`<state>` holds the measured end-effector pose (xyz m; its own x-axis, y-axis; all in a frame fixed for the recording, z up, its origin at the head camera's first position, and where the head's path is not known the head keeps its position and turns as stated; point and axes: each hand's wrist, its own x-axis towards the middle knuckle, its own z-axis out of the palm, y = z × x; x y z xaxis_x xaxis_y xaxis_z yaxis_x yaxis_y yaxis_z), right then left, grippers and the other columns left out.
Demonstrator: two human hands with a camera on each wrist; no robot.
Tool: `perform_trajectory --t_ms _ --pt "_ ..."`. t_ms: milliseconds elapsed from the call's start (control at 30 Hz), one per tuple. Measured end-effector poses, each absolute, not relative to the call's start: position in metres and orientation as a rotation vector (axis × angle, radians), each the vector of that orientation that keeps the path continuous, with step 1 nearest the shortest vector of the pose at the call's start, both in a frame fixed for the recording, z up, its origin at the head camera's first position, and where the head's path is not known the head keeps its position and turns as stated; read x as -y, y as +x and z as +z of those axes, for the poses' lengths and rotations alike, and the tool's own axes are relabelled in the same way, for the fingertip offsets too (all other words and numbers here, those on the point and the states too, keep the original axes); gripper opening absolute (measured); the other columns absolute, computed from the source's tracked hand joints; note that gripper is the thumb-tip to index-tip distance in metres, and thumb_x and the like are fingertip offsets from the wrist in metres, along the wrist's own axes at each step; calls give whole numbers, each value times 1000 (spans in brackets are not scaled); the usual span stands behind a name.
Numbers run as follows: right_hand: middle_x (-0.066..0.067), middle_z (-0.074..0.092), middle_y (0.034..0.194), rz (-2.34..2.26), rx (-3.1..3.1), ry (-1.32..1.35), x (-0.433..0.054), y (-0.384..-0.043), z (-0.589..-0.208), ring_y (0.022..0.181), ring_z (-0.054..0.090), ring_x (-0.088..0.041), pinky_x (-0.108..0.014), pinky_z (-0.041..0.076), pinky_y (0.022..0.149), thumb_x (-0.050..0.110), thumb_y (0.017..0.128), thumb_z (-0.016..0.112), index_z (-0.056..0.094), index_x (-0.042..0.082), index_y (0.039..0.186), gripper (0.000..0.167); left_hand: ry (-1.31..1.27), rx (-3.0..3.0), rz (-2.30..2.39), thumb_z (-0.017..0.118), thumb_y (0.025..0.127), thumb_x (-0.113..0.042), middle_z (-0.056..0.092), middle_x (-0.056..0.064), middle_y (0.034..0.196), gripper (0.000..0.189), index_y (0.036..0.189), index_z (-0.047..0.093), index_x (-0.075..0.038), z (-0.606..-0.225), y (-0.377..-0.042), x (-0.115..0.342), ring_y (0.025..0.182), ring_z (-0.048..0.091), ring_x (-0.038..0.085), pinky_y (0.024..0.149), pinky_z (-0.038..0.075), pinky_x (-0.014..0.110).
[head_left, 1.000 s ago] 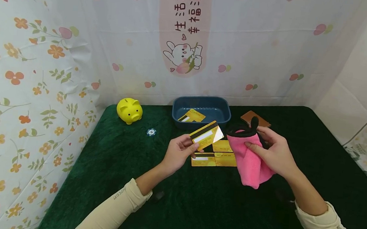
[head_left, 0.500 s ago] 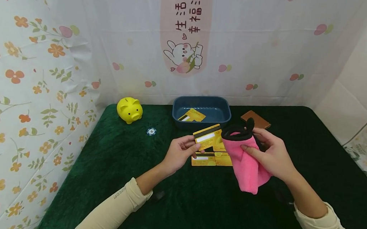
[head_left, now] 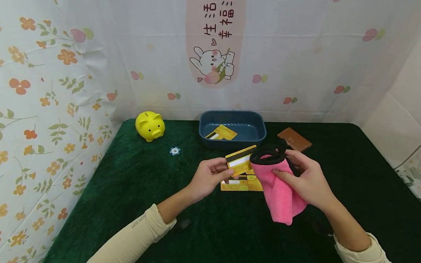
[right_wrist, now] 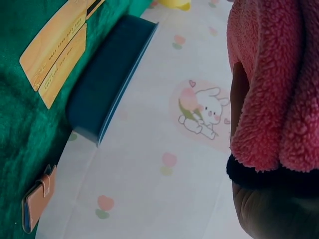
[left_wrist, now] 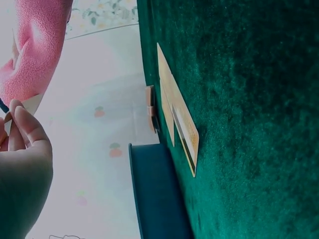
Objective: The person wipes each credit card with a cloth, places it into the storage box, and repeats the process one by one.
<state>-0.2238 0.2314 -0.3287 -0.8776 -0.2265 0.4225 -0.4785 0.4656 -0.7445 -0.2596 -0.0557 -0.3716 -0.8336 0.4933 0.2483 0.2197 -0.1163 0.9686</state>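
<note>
My left hand (head_left: 207, 177) pinches a gold bank card (head_left: 236, 162), dark stripe up, between thumb and fingers. To its right, my right hand (head_left: 308, 181) holds a pink fleece pouch (head_left: 279, 194) with a black rim, thumb on the near side. The pouch's mouth faces up, and the card's right end is close beside the rim in the head view. Seen from the left wrist, the card's edge shows at the left fingertips (left_wrist: 22, 117), near the pink fabric (left_wrist: 42, 55). Fleece covers part of the right hand (right_wrist: 274, 214) in the right wrist view.
Below the hands, several gold cards (head_left: 233, 185) lie on the green cloth (head_left: 217, 239). Behind stands a blue bin (head_left: 249, 131) with gold cards (head_left: 227, 132) inside. A yellow piggy bank (head_left: 149, 126) and poker chip (head_left: 174, 151) are left, a brown wallet (head_left: 295, 139) right.
My right hand has brought the pouch left and slightly down, toward the card. The card has shifted slightly right in my left hand's grip, its right end now beside the rim.
</note>
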Motion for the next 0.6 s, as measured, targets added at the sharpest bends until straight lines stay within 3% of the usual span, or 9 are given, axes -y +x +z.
perform_trajectory --t_ms 100,200,433,600 --pt "-12 69 114 1366 2454 591 -231 -224 -328 84 65 -7 -22 55 65 0 88 72 58 3 132 47 838 -1953 2032 60 98 -3 70 24 111 28 124 59 8 -372 -260 55 86 70 16 72 55 28" --pt "-19 68 116 1365 2453 586 -231 -225 -328 85 64 -6 -21 54 66 0 88 72 57 2 133 48 874 -1971 2002 60 98 -3 70 24 111 27 123 60 8 -372 -260 55 87 70 18 73 56 31" --pt "-15 68 116 1380 2469 610 -226 -227 -330 86 64 -8 -23 54 68 2 89 71 58 5 133 46 926 -2007 1963 60 98 -4 71 21 109 27 123 62 7 -372 -261 54 86 70 22 74 57 48" --pt "-13 67 117 1384 2486 625 -224 -229 -334 87 64 -9 -24 54 68 4 90 71 57 5 132 45 944 -2017 1944 61 98 -4 71 20 107 29 125 62 7 -374 -261 53 87 70 29 74 57 49"
